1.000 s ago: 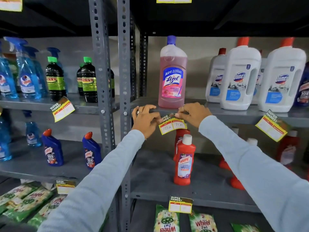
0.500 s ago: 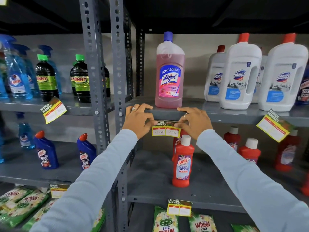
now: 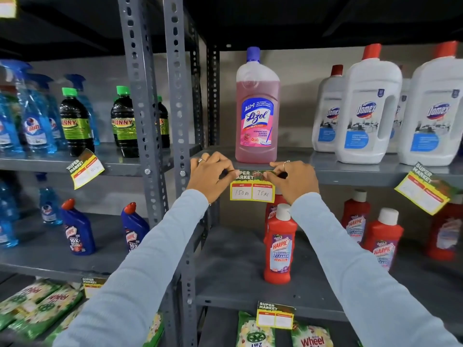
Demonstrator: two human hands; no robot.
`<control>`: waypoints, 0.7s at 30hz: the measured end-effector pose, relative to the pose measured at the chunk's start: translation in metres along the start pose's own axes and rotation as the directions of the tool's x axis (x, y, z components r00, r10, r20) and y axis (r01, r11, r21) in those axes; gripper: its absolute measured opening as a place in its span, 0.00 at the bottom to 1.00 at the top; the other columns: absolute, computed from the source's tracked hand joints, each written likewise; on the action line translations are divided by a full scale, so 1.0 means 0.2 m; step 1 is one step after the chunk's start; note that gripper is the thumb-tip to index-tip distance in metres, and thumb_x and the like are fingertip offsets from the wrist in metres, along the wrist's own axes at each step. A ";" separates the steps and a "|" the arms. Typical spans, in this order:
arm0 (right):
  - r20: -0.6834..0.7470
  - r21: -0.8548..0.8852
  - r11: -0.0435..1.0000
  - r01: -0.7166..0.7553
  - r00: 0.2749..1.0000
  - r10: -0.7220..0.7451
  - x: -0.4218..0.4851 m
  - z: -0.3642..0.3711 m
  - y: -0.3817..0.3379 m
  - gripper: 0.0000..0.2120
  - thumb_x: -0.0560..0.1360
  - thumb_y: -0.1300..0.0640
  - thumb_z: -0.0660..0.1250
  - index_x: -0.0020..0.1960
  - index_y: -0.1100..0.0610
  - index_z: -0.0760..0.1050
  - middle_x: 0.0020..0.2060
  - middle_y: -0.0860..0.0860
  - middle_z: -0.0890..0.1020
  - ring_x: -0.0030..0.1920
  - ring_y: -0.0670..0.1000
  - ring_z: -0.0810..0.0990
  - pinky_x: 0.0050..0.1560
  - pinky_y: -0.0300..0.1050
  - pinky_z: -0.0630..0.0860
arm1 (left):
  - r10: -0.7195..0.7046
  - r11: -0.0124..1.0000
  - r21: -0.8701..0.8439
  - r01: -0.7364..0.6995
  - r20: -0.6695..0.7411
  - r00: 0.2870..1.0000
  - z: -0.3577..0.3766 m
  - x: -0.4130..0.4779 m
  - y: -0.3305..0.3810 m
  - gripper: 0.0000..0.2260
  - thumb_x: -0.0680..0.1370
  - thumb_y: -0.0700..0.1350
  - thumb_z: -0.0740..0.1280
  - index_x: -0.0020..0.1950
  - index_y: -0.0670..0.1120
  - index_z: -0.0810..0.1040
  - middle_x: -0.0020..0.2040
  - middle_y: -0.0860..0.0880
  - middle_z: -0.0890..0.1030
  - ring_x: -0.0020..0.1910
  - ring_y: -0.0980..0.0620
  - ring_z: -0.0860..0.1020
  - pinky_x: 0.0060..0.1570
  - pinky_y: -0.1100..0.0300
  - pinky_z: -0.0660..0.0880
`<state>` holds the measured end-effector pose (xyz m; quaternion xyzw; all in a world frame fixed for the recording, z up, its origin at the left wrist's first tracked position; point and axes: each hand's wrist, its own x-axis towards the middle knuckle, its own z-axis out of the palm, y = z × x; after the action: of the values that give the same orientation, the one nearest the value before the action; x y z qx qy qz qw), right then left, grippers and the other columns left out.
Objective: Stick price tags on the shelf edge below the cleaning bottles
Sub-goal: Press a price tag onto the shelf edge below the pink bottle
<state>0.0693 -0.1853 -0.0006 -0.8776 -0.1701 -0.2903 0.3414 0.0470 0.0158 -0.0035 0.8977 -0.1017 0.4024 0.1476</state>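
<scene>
both hands pinch the top corners of the price tag [image 3: 252, 189], left hand [image 3: 209, 177] and right hand [image 3: 294, 180] apart, pressing it flat on the shelf edge [image 3: 350, 177] directly below the pink bottle [image 3: 256, 113] so it sits level.

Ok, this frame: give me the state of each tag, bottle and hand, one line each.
Price tag: level, on shelf edge, both hands on top corners.
Left hand: on the tag's left corner.
Right hand: on the tag's right corner.
Lizol bottle: upright, capped, directly above tag.
Tag at right: tilted.
Tag at left: tilted.
Red Harpic bottle: upright, capped.
</scene>
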 end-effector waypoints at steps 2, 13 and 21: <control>-0.022 -0.010 1.000 0.000 1.000 0.000 0.00 0.01 0.01 0.15 0.70 0.46 0.70 0.44 0.58 0.82 0.56 0.50 0.83 0.53 0.52 0.80 0.56 0.57 0.78 | -0.012 1.000 -0.002 0.012 -0.009 1.000 0.01 0.00 0.00 0.12 0.77 0.54 0.62 0.41 0.48 0.76 0.54 0.50 0.77 0.56 0.48 0.70 0.58 0.48 0.59; -0.187 -0.039 0.997 -0.072 0.980 0.064 0.02 0.09 -0.03 0.22 0.64 0.35 0.70 0.46 0.50 0.68 0.44 0.49 0.81 0.47 0.50 0.75 0.54 0.47 0.69 | -0.145 0.973 -0.204 0.110 -0.166 0.975 0.07 -0.02 -0.01 0.13 0.73 0.53 0.69 0.40 0.49 0.66 0.51 0.53 0.82 0.48 0.53 0.68 0.56 0.49 0.62; -0.093 -0.013 1.000 -0.012 0.996 0.011 0.00 0.02 -0.03 0.22 0.66 0.41 0.72 0.53 0.52 0.72 0.48 0.49 0.82 0.53 0.53 0.77 0.59 0.50 0.70 | -0.125 0.986 -0.134 0.102 -0.175 0.977 0.06 -0.05 0.03 0.09 0.74 0.48 0.68 0.44 0.50 0.68 0.51 0.52 0.82 0.51 0.48 0.74 0.55 0.54 0.58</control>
<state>0.0675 -0.1792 -0.0001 -0.8665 -0.1469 -0.3300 0.3446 0.0469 0.0057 -0.0182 0.8506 -0.0611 0.4667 0.2346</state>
